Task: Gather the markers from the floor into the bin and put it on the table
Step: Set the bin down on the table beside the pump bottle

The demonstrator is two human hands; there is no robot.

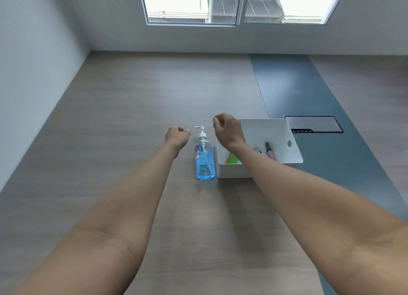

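Observation:
A white bin (287,138) stands on the wooden table (132,118), right of centre. Inside it lie markers (269,151) and a green item (233,159), partly hidden by my right forearm. My right hand (227,129) hovers over the bin's near-left corner, fingers curled loosely, nothing in it. Left of the pump bottle, my left hand (176,135) is held above the table, fingers curled, holding nothing.
A blue pump bottle of sanitiser (204,160) stands touching the bin's left side. A grey cable hatch (313,124) is set in the table's dark blue strip (298,91) behind the bin. Walls and a window close the far side.

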